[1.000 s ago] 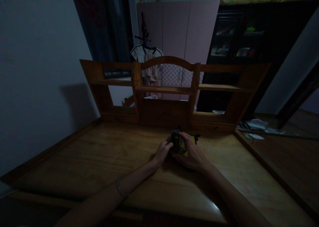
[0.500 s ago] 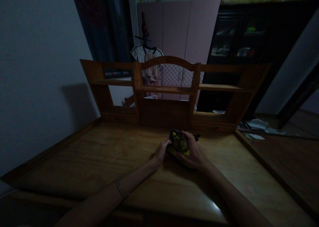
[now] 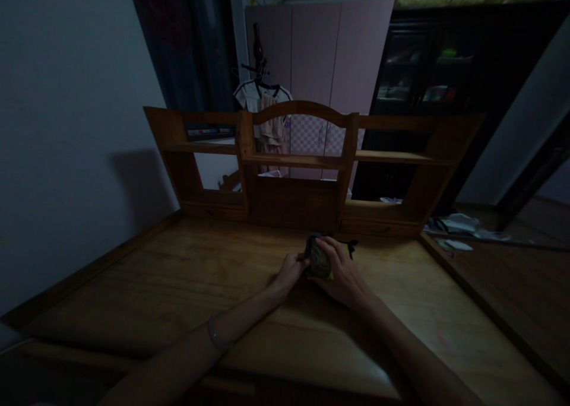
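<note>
A small pouch-like thing [image 3: 319,262], dark grey with yellow parts, is held between both hands over the wooden tabletop [image 3: 209,275]. Its exact kind cannot be made out in the dim light. My left hand [image 3: 290,275] pinches its grey edge on the left side. From the right, my right hand [image 3: 345,275] wraps round its body, fingers over the top and thumb below. A black end of it sticks out beyond the right fingers. Much of its surface is hidden by the right hand.
A wooden shelf unit [image 3: 296,159] stands along the table's far edge. To the left is a wall [image 3: 80,127]. Behind are a pink wardrobe [image 3: 314,56], a clothes stand with garments [image 3: 269,106] and a dark cabinet [image 3: 414,56]. A raised wooden edge [image 3: 481,299] borders the right side.
My right hand has closed further over the pouch-like thing, which looks narrower and shows less yellow. My left hand has shifted slightly right, still at its edge.
</note>
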The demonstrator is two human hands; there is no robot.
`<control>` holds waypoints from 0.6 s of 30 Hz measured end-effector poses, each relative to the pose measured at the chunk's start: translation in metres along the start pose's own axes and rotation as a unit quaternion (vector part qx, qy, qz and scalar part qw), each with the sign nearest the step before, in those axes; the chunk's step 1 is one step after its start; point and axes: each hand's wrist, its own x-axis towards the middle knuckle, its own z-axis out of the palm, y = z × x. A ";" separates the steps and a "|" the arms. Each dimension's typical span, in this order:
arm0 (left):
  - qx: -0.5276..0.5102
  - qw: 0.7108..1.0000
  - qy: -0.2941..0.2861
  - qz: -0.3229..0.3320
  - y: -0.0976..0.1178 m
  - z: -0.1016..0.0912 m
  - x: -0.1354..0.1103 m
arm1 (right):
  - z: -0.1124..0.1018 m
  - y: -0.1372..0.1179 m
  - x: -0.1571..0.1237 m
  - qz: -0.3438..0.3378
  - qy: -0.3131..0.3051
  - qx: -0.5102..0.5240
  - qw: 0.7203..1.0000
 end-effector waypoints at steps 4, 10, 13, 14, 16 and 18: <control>-0.024 0.999 0.016 0.015 0.002 0.000 -0.002 | 0.000 -0.001 0.001 -0.009 0.006 -0.004 1.000; -0.036 0.998 0.033 0.028 0.011 0.002 -0.009 | -0.002 0.000 0.003 -0.006 0.015 -0.003 1.000; -0.023 0.998 0.059 0.028 0.010 0.002 -0.008 | -0.003 0.002 0.004 0.000 0.015 0.006 1.000; -0.018 0.997 0.063 0.031 0.009 0.002 -0.007 | -0.004 0.003 0.003 0.003 0.015 0.009 1.000; -0.003 0.997 0.067 0.041 0.007 0.002 -0.005 | -0.003 0.007 0.003 0.007 0.016 0.016 1.000; 0.013 0.996 0.071 0.050 0.005 0.002 -0.004 | -0.003 0.012 0.002 0.011 0.021 0.022 0.999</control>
